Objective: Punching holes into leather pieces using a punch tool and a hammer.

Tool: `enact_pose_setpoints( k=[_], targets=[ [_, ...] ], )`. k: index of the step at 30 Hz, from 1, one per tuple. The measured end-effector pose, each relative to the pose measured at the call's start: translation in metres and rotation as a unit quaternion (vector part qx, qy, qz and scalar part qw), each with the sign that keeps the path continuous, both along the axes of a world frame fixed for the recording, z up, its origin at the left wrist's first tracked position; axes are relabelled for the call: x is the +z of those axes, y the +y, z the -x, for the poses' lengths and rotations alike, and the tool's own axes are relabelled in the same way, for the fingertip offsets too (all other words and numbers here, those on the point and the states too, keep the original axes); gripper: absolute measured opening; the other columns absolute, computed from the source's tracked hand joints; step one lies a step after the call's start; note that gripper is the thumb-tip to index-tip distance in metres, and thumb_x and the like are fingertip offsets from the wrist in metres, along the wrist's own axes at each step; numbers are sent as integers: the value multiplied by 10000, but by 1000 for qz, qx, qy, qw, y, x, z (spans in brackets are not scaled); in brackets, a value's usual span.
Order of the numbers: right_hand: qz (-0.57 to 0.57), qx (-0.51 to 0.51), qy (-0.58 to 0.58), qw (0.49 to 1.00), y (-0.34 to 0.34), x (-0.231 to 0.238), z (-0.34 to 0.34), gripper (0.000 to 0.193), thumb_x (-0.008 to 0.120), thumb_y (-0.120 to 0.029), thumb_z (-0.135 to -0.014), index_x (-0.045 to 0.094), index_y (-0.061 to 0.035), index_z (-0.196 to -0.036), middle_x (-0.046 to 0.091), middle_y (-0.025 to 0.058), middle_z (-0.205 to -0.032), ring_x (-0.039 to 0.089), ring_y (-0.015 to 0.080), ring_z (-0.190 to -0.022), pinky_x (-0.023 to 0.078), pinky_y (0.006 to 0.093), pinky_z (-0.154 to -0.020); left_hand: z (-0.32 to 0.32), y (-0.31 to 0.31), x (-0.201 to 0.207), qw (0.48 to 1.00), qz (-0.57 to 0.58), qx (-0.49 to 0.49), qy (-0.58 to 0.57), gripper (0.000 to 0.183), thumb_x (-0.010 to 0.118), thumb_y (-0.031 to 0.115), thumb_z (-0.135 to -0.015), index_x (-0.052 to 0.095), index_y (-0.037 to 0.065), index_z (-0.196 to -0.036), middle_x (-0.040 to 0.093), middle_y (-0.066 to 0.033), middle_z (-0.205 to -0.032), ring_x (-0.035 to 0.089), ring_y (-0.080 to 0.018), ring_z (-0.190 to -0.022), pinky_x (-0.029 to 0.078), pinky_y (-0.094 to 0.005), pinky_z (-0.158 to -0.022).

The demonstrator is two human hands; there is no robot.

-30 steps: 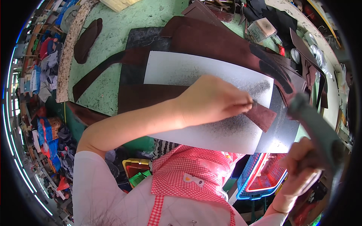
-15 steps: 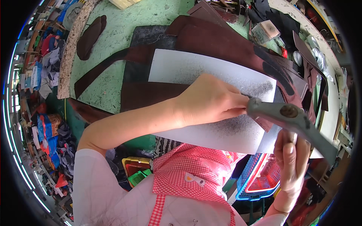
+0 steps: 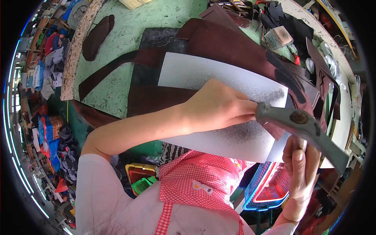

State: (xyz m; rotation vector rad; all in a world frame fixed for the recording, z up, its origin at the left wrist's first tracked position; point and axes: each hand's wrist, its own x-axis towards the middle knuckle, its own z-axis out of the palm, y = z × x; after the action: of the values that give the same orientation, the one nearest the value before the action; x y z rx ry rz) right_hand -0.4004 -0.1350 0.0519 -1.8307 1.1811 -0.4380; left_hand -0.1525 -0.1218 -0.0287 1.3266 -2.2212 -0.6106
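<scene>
My right hand [image 3: 300,166] is wrapped round the handle of a hammer. The grey metal head of this hammer [image 3: 323,139] is raised in front of my left fingertips, one rounded end toward them. My left hand [image 3: 221,105] is closed in a pinch above a pale sheet [image 3: 188,72] speckled with dark grains. Whatever those fingertips hold is hidden behind the hammer head. A small brown leather edge [image 3: 276,131] shows under the hammer, on the sheet. Left of my left hand, a dark brown leather piece [image 3: 150,98] runs under my forearm.
Large brown leather pieces [image 3: 227,41] lie beyond the sheet on the green bench [image 3: 129,23]. At the far right are a tin of tools [image 3: 239,8], a small clear box [image 3: 279,37] and black scraps [image 3: 295,25]. Blue and red baskets [image 3: 260,192] stand below the near edge.
Very little differs. The bench and sheet appear shifted slightly right and down in the picture. Both hands keep nearly the same pose, and the hammer remains raised.
</scene>
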Motion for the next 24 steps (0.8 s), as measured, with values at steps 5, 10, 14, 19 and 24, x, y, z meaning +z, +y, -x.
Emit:
enact_pose_setpoints(
  k=[5, 10, 14, 19, 24],
  targets=[
    [-142, 110, -65, 982, -29, 36, 22, 611, 488, -573, -936, 465, 38, -950, 416, 26, -594, 368, 64, -455, 300, 201, -407, -4, -5, -12, 944, -126, 49, 301, 145, 673, 98, -865, 670, 65, -1005, 711, -72, -882, 711, -172, -808, 556, -276, -701],
    [58, -8, 38, 998, -2, 0, 6, 554, 533, -549, -926, 481, -1, -988, 445, 25, -640, 396, 56, -505, 270, 186, -424, -5, 2, -4, 996, -30, 38, 80, 111, 673, 135, -861, 674, 107, -969, 694, -64, -827, 698, -207, -745, 534, -299, -636],
    [50, -40, -80, 995, -1, 1, -12, 555, 456, -558, -954, 483, -4, -989, 395, 4, -597, 321, 41, -444, 203, 175, -397, -14, -1, -16, 946, -125, 75, 288, 119, 663, 118, -872, 665, 72, -982, 703, -66, -853, 708, -208, -774, 539, -271, -684],
    [-183, 270, -217, 920, -39, 17, 21, 503, 466, -501, -963, 453, -1, -904, 409, 9, -597, 332, 58, -430, 275, 194, -388, -13, 0, -5, 967, -116, 41, 223, 125, 670, 108, -869, 662, 55, -982, 708, -65, -896, 711, -192, -774, 544, -262, -702],
    [7, 16, -82, 996, -2, -1, -25, 480, 453, -487, -973, 479, -10, -929, 403, -18, -594, 333, 45, -422, 220, 187, -393, -16, 9, -1, 1000, -5, 12, 9, 138, 660, 86, -873, 653, 54, -1008, 706, -72, -904, 711, -180, -780, 545, -257, -708]
  ],
)
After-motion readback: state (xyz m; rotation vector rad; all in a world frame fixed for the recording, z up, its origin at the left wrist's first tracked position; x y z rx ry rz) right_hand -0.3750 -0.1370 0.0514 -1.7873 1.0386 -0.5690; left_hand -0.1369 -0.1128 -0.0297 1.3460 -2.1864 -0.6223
